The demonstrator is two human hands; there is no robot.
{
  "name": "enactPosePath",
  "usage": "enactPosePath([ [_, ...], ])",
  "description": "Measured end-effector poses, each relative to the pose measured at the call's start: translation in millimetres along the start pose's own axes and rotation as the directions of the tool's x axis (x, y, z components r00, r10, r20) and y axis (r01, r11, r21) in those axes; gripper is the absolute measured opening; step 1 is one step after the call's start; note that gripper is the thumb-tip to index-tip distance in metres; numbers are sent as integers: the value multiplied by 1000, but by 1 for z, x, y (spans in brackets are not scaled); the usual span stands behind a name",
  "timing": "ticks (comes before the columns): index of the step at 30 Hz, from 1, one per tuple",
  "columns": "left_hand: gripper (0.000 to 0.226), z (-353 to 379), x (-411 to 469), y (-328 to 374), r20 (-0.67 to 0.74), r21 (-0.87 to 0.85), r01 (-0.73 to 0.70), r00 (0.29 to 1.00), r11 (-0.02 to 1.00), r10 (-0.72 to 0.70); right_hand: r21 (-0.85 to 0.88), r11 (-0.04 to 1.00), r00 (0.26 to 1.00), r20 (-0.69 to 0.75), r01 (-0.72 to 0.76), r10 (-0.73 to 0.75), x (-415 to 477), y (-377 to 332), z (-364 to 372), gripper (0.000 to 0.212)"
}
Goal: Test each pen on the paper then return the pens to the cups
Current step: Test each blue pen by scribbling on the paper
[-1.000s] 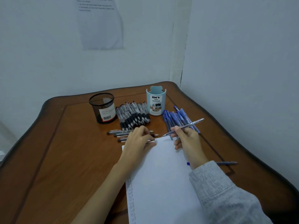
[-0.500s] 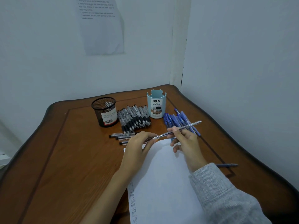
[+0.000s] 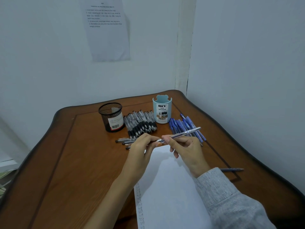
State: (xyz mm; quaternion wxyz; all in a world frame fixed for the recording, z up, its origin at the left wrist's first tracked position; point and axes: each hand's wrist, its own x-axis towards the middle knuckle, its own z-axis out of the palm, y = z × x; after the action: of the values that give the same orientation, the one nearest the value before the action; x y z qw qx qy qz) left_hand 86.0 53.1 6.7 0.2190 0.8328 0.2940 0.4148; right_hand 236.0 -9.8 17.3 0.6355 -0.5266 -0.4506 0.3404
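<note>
- Holding a pen (image 3: 181, 134) above the paper's far edge, the right hand (image 3: 186, 150) curls its fingers round the barrel; the pen slants up toward the table's (image 3: 66, 162) right edge.
- The left hand (image 3: 141, 150) pinches the pen's lower end with bent fingertips, right next to the right hand.
- The paper (image 3: 165, 187) lies at the near edge, with a column of small writing down its left margin.
- A mesh cup (image 3: 110, 116) and a blue cup (image 3: 162, 111) stand upright near the far edge.
- Black pens (image 3: 140, 123) lie heaped between the cups, blue pens (image 3: 184, 125) just right of the blue cup.
- A few loose pens (image 3: 123, 140) lie beside the left hand.
- A stray pen (image 3: 232, 169) lies near the right edge.
</note>
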Motion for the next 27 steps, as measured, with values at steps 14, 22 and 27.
enactPosePath([
  [14,15,1,-4,-6,73,-8,59,996,998,-58,-723,687,979,181,69,91,-6,-30,-71,14],
  [22,35,47,-20,-9,124,127,204,968,971,-219,-737,674,975,-187,-55,-124,11,-14,-106,13],
  [27,37,51,-25,-13,163,210,170,965,963,-206,-692,704,939,-327,-162,-105,34,12,-92,12],
])
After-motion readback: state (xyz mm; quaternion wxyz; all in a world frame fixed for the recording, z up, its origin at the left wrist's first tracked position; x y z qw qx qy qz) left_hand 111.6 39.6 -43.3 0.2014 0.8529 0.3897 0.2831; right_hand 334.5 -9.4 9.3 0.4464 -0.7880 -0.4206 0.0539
